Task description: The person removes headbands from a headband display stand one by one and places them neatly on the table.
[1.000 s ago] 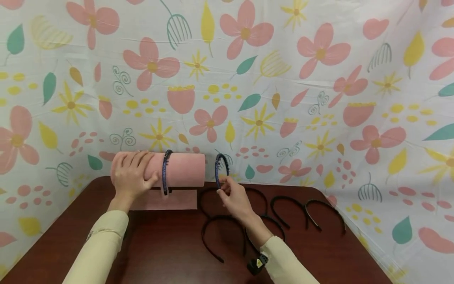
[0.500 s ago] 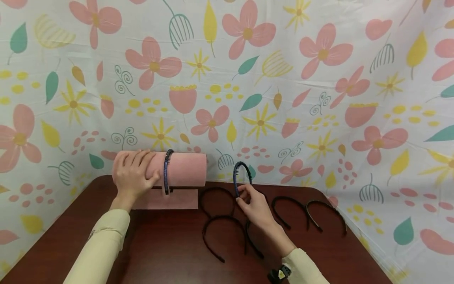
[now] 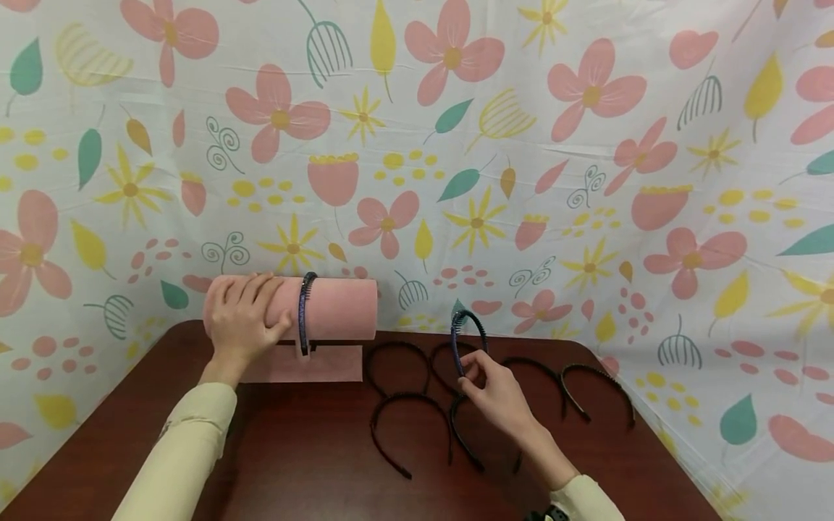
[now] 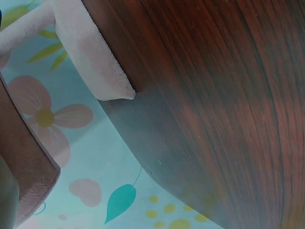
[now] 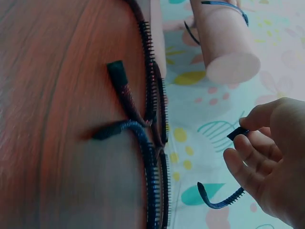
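Observation:
My left hand (image 3: 244, 318) grips the left part of a pink padded headband stand (image 3: 345, 310), fingers curved over the top of the roll and thumb in front. Around that roll sits one dark blue toothed headband (image 3: 302, 318). Away to the right, above the table, my right hand (image 3: 498, 398) pinches one end of another dark blue headband (image 3: 455, 340), its arch pointing up. In the right wrist view the headband's end (image 5: 237, 133) shows between thumb and fingers. The left wrist view catches the stand's pink base (image 4: 95, 62), while the left hand itself is hidden there.
Several dark headbands lie on the brown table (image 3: 293, 449), among them a front one (image 3: 410, 396) and a rightmost one (image 3: 598, 371). Their arches crowd together below my right hand. A flowered cloth (image 3: 417, 145) hangs behind the table.
My right hand has carried the blue headband rightward and lower, away from the stand's end and over the headbands on the table. My left hand stays on the roll.

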`<state>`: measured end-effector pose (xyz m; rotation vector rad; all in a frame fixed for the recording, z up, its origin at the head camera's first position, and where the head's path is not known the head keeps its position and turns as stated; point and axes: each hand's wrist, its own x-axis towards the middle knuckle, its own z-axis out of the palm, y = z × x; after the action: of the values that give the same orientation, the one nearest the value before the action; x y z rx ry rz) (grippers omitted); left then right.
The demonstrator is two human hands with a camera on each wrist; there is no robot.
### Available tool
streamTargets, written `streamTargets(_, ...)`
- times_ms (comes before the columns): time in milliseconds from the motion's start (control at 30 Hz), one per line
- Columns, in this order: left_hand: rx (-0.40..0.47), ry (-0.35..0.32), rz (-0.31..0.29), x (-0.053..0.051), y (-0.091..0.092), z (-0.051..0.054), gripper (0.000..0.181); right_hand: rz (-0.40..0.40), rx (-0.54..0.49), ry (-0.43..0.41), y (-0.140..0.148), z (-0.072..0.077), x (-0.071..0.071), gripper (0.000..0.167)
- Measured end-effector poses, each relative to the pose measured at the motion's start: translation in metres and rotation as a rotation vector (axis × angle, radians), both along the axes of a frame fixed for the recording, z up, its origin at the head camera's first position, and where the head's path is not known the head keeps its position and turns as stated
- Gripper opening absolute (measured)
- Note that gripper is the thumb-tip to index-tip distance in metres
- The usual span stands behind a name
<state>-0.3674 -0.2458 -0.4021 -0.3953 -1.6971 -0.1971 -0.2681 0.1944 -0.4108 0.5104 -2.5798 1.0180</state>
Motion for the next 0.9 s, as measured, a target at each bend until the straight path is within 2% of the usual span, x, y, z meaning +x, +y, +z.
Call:
streamTargets(367, 0.001, -0.044, -0.012, 0.001, 0.0, -0.001, 0.056, -0.043, 0.007, 0.003, 0.027, -0.005, 0.014, 0.024)
streamTargets(700, 0.003, -0.029, -0.01, 0.002, 0.0, 0.001, 0.056, -0.086, -0.04, -0.083, 0.05, -0.01, 0.025, 0.025)
streamTargets(900, 0.007, -0.039, -0.007, 0.002, 0.0, 0.0, 0.056, -0.113, -0.039, -0.115, 0.061, -0.008, 0.031, 0.02)
